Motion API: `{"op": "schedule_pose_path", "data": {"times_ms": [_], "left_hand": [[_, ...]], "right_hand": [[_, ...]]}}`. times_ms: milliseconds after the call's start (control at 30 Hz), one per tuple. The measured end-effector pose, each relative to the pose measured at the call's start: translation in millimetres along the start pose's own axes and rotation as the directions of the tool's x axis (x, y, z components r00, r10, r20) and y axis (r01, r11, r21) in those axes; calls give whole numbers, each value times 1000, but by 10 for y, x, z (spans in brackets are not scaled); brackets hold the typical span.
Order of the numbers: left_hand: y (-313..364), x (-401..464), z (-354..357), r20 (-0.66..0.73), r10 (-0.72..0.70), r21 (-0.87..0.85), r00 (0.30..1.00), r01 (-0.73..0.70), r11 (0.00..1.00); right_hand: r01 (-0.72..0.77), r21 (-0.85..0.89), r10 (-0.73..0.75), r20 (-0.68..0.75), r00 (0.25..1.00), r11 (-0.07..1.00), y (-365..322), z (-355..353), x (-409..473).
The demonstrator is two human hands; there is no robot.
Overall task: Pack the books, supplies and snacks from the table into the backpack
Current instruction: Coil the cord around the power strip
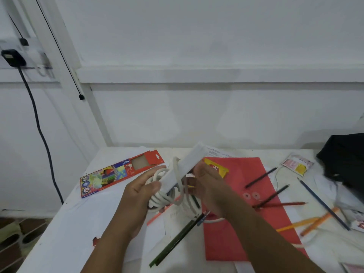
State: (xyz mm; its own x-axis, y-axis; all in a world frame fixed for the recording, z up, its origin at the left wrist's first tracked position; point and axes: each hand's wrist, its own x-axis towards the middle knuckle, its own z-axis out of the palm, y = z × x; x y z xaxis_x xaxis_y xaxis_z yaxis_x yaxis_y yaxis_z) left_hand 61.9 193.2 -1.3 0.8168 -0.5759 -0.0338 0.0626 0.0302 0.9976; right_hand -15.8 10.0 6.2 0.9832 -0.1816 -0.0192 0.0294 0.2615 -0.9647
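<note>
Holding a white power strip (186, 166) with its coiled cord (165, 196) above the table (65, 223), both hands grip it: left hand (141, 192) at nine o'clock, right hand (208, 186) at three o'clock.

Pencil box (120, 173) at table's (65, 229) left — folder (244, 209) centre — backpack (346, 160) far right.

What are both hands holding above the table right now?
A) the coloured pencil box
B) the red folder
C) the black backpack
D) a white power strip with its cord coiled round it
D: the left hand and right hand grip the white power strip with its cord looped round it, above the table.
</note>
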Motion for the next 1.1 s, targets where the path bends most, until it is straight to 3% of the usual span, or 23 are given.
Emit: {"op": "schedule_pose_path", "data": {"times_ms": [100,233,367,600,800,900,967,1100], "left_hand": [[43,-20,81,-61,34,-3,998,-34,999],[111,-8,115,-128,116,153,985,-96,984],[180,-29,86,12,102,238,995,-102,966],[174,-4,155,32,92,287,995,-98,953],[195,20,224,-61,102,317,993,-78,945],[172,61,239,-140,78,246,987,-42,968],[139,69,247,-188,77,220,979,-34,975],[75,104,214,-329,115,243,937,-33,969]], "right_hand": [[52,-153,-66,-89,994,987,-141,43,12],[122,-538,-151,-10,988,834,-205,51,37],[106,-688,-96,53,994,718,-189,29,19],[102,-711,-65,78,995,696,-178,76,-24],[166,-673,-189,39,981,721,-36,24,-38],[191,-682,-170,99,980,706,-25,-10,-87],[167,-692,-169,66,983,702,-31,-15,-101],[50,-833,-153,-42,987,550,-90,-48,-87]]}}
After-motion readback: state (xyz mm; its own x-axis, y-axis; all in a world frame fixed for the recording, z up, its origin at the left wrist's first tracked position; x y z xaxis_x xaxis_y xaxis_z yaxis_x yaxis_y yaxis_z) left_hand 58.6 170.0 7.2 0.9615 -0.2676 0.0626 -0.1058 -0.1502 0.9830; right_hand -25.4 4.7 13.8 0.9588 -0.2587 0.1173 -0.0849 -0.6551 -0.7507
